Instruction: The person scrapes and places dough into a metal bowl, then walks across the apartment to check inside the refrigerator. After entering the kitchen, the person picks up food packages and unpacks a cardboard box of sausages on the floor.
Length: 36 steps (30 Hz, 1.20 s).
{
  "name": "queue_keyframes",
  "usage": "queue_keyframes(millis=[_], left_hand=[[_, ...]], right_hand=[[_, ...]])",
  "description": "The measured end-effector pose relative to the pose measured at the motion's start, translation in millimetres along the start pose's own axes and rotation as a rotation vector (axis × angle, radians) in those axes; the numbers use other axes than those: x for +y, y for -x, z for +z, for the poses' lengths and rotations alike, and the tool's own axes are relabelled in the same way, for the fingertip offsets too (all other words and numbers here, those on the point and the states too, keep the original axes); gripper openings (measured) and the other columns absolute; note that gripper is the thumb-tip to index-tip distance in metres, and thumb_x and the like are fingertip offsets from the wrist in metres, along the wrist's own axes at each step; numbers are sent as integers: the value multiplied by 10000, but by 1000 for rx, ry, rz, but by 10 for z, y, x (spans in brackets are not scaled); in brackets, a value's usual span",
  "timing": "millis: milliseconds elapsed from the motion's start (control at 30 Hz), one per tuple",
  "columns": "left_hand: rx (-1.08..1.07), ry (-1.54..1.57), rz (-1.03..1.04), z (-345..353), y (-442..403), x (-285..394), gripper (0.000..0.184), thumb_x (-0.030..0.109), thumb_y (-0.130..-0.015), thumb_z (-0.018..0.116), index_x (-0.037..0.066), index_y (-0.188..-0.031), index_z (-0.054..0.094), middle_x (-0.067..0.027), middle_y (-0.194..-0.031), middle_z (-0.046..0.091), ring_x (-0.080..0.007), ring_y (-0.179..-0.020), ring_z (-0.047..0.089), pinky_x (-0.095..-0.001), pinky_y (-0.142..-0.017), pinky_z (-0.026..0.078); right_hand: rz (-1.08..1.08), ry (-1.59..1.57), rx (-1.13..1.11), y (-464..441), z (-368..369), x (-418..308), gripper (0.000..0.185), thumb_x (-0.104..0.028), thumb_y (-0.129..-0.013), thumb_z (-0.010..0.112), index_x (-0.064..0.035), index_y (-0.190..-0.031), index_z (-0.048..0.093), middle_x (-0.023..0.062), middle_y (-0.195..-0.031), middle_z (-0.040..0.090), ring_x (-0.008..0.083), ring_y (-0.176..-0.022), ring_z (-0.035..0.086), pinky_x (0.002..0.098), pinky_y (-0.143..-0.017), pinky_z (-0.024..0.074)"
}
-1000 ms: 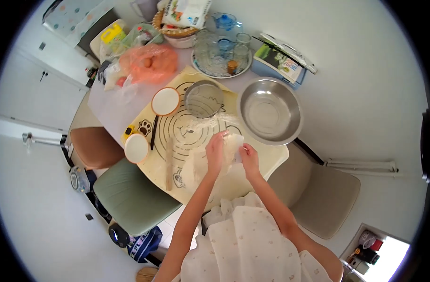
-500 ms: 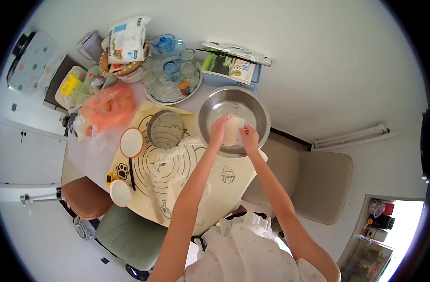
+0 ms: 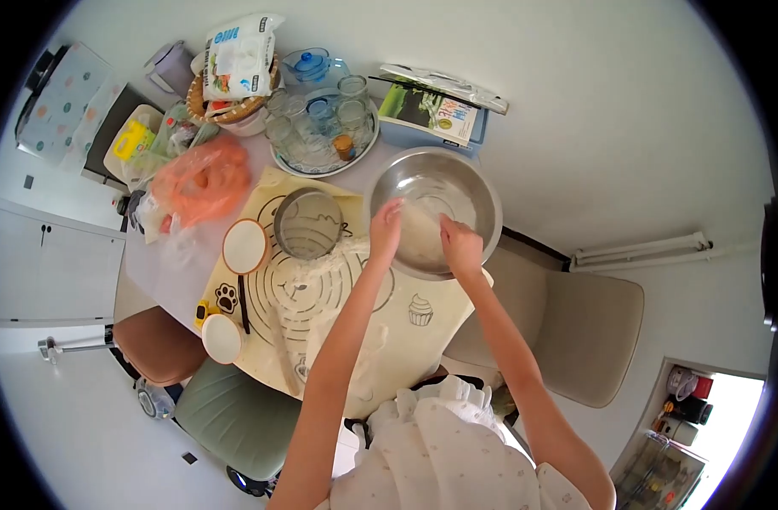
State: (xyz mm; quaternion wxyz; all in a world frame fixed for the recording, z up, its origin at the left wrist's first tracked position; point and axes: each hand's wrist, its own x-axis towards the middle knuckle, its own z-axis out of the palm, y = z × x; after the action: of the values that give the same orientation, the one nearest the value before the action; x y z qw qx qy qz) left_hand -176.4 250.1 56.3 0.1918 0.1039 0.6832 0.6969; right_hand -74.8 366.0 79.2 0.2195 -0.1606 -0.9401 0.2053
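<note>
Head view: our left hand point(image 3: 386, 231) and right hand point(image 3: 462, 248) grip a flat, blurred, whitish piece point(image 3: 421, 224) over the bowl point(image 3: 489, 200).

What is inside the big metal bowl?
The metal bowl shows shiny metal at its far side. A blurred pale item, held in or over it by the left hand and right hand, covers part of the bottom; whatever lies beneath it can't be seen.
</note>
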Motion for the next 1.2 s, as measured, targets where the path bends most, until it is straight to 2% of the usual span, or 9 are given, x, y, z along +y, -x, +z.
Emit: queue_keyframes(millis=[67,167,267,433,533,600,767,1033,1200], left_hand=[[-2,-21,82,-95,122,134,227,69,-807,417,-10,-998,510,-76,-997,546,-129,-956,482,-225,-841,341],[15,-51,-57,-331,564,440,213,33,-797,412,-11,-979,513,-68,-973,553,-108,-910,494,-208,-801,357],[112,10,80,-693,1044,277,217,17,-791,406,-3,-975,519,-52,-953,556,-83,-867,492,-187,-748,367],[267,-340,-11,-1375,1931,-227,217,-2,-759,430,14,-952,528,-118,-930,556,-189,-855,527,-257,-761,386],[464,-522,78,-1617,2397,-487,227,-16,-737,438,13,-946,524,-136,-951,544,-248,-899,510,-299,-804,371],[632,-624,92,-1699,2650,-618,246,-31,-724,436,7,-956,509,-129,-989,528,-266,-953,477,-328,-844,344],[712,-616,24,-1588,3010,-798,373,5,-765,398,-11,-1137,368,-174,-1226,314,-312,-1152,272,-357,-954,214],[758,-536,84,-1495,2890,-919,348,44,-795,358,-22,-1136,381,-167,-1208,349,-291,-1138,307,-335,-951,222],[695,-557,123,-1577,2756,-882,337,22,-769,391,-42,-1099,409,-178,-1175,382,-312,-1104,340,-338,-937,248]], right_hand=[[174,-44,64,14,-14,-37,152,-103,-740,514,-47,-877,549,98,-628,542,247,-570,530,322,-513,427],[360,-344,113,55,-225,-235,161,-95,-757,501,-21,-890,552,112,-650,551,247,-568,524,301,-517,416],[362,-424,48,150,-473,-614,169,-85,-767,492,-8,-905,552,136,-672,550,251,-565,517,296,-521,408],[85,-437,-187,475,-46,-1018,128,-68,-746,491,-22,-851,548,160,-671,540,306,-598,518,347,-542,415],[-149,-427,-273,716,573,-1097,117,-89,-746,483,-39,-838,534,168,-663,535,325,-637,524,384,-569,421],[-134,-383,-388,765,903,-1174,132,-114,-753,472,-54,-858,527,170,-663,534,321,-667,529,400,-592,424],[-128,-371,-484,731,1453,-1341,177,-108,-746,477,-33,-892,543,182,-725,555,335,-699,528,372,-613,426],[-321,-560,-669,1071,1483,-1492,188,-120,-724,511,-25,-876,571,167,-774,571,315,-713,543,339,-632,430],[-217,-578,-673,998,1195,-1395,199,-116,-738,506,-23,-904,564,163,-752,574,274,-677,561,312,-608,434]])
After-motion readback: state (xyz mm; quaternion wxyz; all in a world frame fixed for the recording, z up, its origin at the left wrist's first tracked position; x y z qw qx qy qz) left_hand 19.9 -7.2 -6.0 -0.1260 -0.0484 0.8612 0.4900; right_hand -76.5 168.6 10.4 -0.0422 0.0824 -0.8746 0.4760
